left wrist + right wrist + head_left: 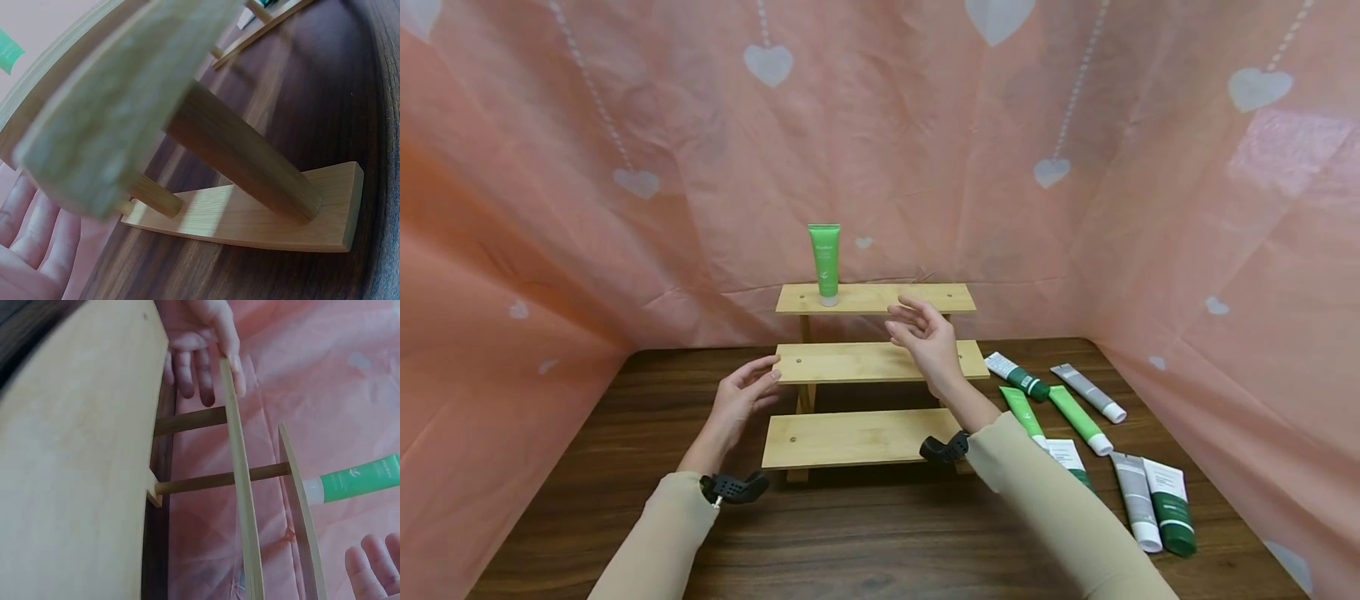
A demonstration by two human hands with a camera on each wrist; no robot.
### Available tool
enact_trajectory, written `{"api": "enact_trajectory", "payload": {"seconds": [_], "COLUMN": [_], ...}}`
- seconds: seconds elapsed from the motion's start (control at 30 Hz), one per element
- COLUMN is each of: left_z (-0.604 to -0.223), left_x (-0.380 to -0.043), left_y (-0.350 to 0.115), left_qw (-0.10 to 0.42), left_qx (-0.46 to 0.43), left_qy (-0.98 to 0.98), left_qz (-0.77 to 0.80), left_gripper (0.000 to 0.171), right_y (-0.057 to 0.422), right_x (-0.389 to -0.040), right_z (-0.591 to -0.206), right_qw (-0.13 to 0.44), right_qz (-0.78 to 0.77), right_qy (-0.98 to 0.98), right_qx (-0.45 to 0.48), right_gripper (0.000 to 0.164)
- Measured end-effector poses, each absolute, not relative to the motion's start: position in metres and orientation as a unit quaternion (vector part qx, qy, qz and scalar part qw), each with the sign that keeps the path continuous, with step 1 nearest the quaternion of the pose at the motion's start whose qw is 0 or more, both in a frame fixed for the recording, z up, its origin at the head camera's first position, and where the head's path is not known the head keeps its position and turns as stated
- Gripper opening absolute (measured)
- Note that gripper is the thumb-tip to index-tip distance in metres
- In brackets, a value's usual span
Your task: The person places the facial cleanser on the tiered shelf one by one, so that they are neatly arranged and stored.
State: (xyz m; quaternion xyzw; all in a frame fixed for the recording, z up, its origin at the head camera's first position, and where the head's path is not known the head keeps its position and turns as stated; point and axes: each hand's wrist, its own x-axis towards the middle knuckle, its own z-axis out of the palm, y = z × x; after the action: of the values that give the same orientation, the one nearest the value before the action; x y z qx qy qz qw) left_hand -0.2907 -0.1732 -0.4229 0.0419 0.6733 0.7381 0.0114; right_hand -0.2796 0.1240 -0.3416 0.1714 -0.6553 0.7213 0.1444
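Note:
A green squeeze tube (825, 262) stands upright on its white cap on the top tier of a three-tier wooden stand (857, 438), left of centre. At the left end of the middle tier is my left hand (741, 400), its fingers loosely extended. In the right wrist view, the left hand (203, 337) has fingers on both sides of that board's end. My right hand (931, 343) is raised over the right part of the middle tier, holding nothing, fingers gently bent. Its fingertips (365, 562) show below the green tube (359, 481) in the right wrist view.
Right of the stand, several tubes lie on the dark wooden table (880, 542): green ones (1078, 419), grey ones (1088, 392) and white-and-dark-green ones (1168, 507). My right sleeve (1052, 508) partly covers some. A pink curtain (910, 167) with hearts surrounds the table.

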Motion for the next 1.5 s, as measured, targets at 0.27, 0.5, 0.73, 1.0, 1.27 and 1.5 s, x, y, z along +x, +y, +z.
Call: {"api": "enact_trajectory", "payload": {"seconds": [0.27, 0.5, 0.73, 1.0, 1.27, 1.5], "left_z": [-0.429, -0.431, -0.433, -0.431, -0.43, -0.43], "left_x": [-0.294, -0.291, -0.291, -0.294, -0.295, -0.295], "left_y": [-0.172, -0.173, -0.175, -0.175, -0.174, -0.174], "left_qw": [0.007, 0.013, 0.008, 0.008, 0.009, 0.011], "left_qx": [0.036, 0.033, 0.038, 0.043, 0.044, 0.04], "left_qy": [0.668, 0.665, 0.659, 0.651, 0.652, 0.647], "left_qz": [0.743, 0.746, 0.751, 0.758, 0.757, 0.762], "left_gripper": [0.053, 0.053, 0.053, 0.052, 0.053, 0.051], "right_y": [0.141, 0.156, 0.188, 0.218, 0.253, 0.276], "right_x": [-0.248, -0.21, -0.211, -0.194, -0.19, -0.193], "right_z": [-0.342, -0.342, -0.374, -0.384, -0.397, -0.411], "right_qw": [0.149, 0.15, 0.177, 0.178, 0.216, 0.22], "right_qz": [0.667, 0.533, 0.407, 0.336, 0.32, 0.289], "right_qy": [-0.706, -0.808, -0.874, -0.908, -0.914, -0.926], "right_qx": [0.187, 0.203, 0.198, 0.176, 0.122, 0.102], "right_gripper": [0.05, 0.061, 0.075, 0.082, 0.077, 0.078]}}
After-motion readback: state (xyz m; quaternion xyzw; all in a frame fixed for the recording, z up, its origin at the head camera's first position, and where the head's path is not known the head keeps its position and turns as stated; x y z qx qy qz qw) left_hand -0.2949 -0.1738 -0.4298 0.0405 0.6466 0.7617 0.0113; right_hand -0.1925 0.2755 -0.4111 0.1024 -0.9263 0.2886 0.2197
